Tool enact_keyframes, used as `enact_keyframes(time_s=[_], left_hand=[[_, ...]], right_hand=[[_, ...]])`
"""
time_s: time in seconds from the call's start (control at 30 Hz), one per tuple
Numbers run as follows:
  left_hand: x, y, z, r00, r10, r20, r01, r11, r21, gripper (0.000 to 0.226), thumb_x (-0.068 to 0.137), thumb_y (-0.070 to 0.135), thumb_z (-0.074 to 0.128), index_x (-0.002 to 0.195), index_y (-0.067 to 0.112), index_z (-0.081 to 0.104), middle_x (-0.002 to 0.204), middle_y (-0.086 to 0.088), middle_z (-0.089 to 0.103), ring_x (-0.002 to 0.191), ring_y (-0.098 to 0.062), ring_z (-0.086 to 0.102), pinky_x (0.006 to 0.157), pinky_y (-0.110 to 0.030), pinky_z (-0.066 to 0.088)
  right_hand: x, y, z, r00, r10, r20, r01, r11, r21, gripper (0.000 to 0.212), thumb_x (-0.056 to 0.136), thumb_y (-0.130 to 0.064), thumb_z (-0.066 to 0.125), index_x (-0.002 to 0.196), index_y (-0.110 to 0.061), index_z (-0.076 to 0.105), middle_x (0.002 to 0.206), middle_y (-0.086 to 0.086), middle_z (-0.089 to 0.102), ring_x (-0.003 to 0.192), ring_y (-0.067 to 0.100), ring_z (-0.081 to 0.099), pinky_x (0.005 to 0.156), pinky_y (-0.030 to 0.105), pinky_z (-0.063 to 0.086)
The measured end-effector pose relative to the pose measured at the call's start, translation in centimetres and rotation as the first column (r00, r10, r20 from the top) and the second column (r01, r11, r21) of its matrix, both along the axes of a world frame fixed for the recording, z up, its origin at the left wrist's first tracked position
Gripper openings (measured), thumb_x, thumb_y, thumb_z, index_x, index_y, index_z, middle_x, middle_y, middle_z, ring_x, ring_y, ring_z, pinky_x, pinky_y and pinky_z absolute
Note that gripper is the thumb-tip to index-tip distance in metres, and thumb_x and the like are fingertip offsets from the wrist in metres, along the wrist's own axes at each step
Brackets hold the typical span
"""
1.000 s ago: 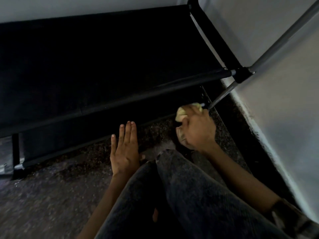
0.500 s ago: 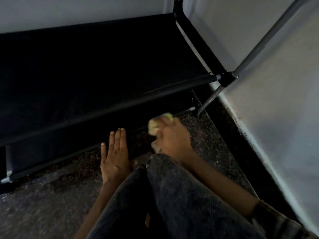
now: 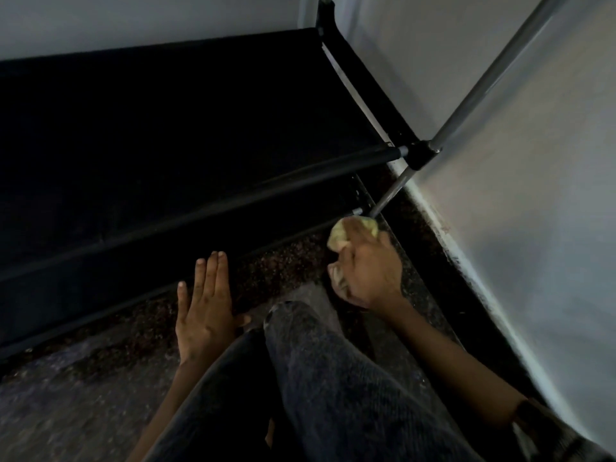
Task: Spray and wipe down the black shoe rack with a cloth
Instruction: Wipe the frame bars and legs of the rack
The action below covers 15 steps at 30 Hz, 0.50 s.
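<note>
Fingers of the right hand [image 3: 365, 268] are curled tight round a wadded pale yellow-green cloth [image 3: 340, 236], right of frame centre; the wad is pressed at the foot of the grey metal corner post [image 3: 393, 190], where the lowest bar meets it. Left hand [image 3: 203, 308] is laid flat on the dark speckled stone floor [image 3: 83, 395], fingers straight, nothing held; it is judged to be used as a brace.

Black fabric-and-tube shoe rack [image 3: 166, 128] fills the upper left of the frame, set against the pale wall [image 3: 516, 195] on the right. No spray bottle is seen.

Step in hand is judged as wiping the lower front bar and corner joint. Done well:
- cloth is wrapped round the tube, not just dabbed on top
- black plastic joint [image 3: 420, 156] and post base are worked into; dust is likely trapped there
- strokes are run along the bar, one direction
- cloth is refolded to a clean face once soiled
- weight is kept on the braced hand so the light frame is not pushed into the wall
</note>
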<state>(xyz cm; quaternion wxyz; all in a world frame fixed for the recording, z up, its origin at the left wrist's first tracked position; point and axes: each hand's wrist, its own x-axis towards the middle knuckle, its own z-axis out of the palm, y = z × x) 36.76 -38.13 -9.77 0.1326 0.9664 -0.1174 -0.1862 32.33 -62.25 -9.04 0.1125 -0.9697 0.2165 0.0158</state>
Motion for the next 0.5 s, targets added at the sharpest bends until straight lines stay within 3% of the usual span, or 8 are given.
enact_keyframes(time_s=[0.03,0.1,0.23,0.27,0.3,0.4,0.43,0.5], left_hand=[[0.1,-0.1,0.1,1.000,0.000,-0.007,0.000,1.000,0.004,0.100,0.087,0.045,0.057,0.147,0.021,-0.019,0.156,0.010,-0.018,0.140,-0.007,-0.021,0.115,-0.037,-0.010],[0.1,-0.1,0.2,1.000,0.002,-0.014,-0.002,1.000,0.007,0.100,0.087,0.044,0.058,0.147,0.020,-0.018,0.156,0.009,-0.018,0.140,-0.007,-0.022,0.115,-0.037,-0.010],[0.0,0.0,0.1,1.000,0.010,-0.013,-0.010,1.000,-0.011,0.100,0.086,0.041,0.060,0.148,0.021,-0.016,0.157,0.009,-0.015,0.141,-0.008,-0.020,0.115,-0.038,-0.008],[0.0,0.1,0.2,1.000,0.009,-0.010,-0.009,1.000,-0.013,0.100,0.086,0.041,0.060,0.148,0.021,-0.015,0.157,0.009,-0.015,0.141,-0.008,-0.020,0.116,-0.038,-0.008],[0.0,0.0,0.2,1.000,0.008,-0.007,-0.009,1.000,-0.017,0.100,0.086,0.041,0.060,0.148,0.021,-0.015,0.157,0.009,-0.014,0.141,-0.008,-0.019,0.116,-0.038,-0.008],[0.1,0.0,0.2,1.000,0.003,-0.013,-0.003,1.000,-0.013,0.100,0.086,0.040,0.060,0.148,0.021,-0.015,0.157,0.008,-0.014,0.141,-0.008,-0.020,0.116,-0.038,-0.007],[0.1,-0.1,0.2,1.000,0.006,-0.020,-0.006,1.000,-0.009,0.100,0.086,0.040,0.060,0.148,0.021,-0.016,0.157,0.008,-0.015,0.140,-0.007,-0.021,0.116,-0.038,-0.007],[0.0,0.0,0.2,1.000,0.011,-0.025,-0.011,1.000,-0.002,0.100,0.086,0.041,0.060,0.148,0.021,-0.017,0.157,0.008,-0.015,0.138,-0.006,-0.022,0.116,-0.038,-0.007]], right_hand=[[0.2,-0.5,0.0,0.996,-0.084,0.017,0.083,0.996,0.037,0.062,0.086,-0.036,0.025,0.145,-0.020,0.037,0.148,-0.002,0.041,0.117,0.030,0.041,0.092,0.036,0.041],[0.5,0.0,0.2,0.996,-0.085,0.039,0.084,0.996,0.044,0.062,0.086,-0.034,0.024,0.144,-0.016,0.039,0.148,0.001,0.041,0.119,0.033,0.042,0.097,0.037,0.036],[0.1,2.2,0.1,0.945,0.325,0.036,-0.325,0.946,-0.007,0.060,0.082,-0.031,0.030,0.136,-0.011,0.049,0.140,0.005,0.051,0.102,0.033,0.053,0.086,0.039,0.047],[0.2,1.8,0.0,0.935,0.353,0.041,-0.352,0.936,-0.011,0.058,0.083,-0.029,0.033,0.136,-0.013,0.049,0.140,0.004,0.051,0.101,0.032,0.052,0.085,0.039,0.048],[0.4,1.3,0.1,0.954,0.295,0.060,-0.296,0.955,0.004,0.056,0.084,-0.028,0.035,0.136,-0.014,0.049,0.140,0.003,0.051,0.101,0.031,0.051,0.085,0.038,0.048],[1.2,0.5,0.5,0.993,-0.088,0.080,0.080,0.992,0.100,0.060,0.087,-0.032,0.031,0.143,-0.015,0.041,0.146,0.002,0.044,0.112,0.030,0.044,0.097,0.036,0.036],[1.4,0.9,0.5,0.995,-0.094,0.044,0.091,0.993,0.078,0.066,0.084,-0.036,0.023,0.145,-0.014,0.038,0.149,0.002,0.040,0.118,0.030,0.042,0.099,0.035,0.032],[1.2,2.1,0.4,0.996,0.086,-0.022,-0.084,0.995,0.055,0.076,0.079,-0.042,0.015,0.146,-0.012,0.036,0.151,0.003,0.037,0.121,0.030,0.042,0.100,0.036,0.032]])
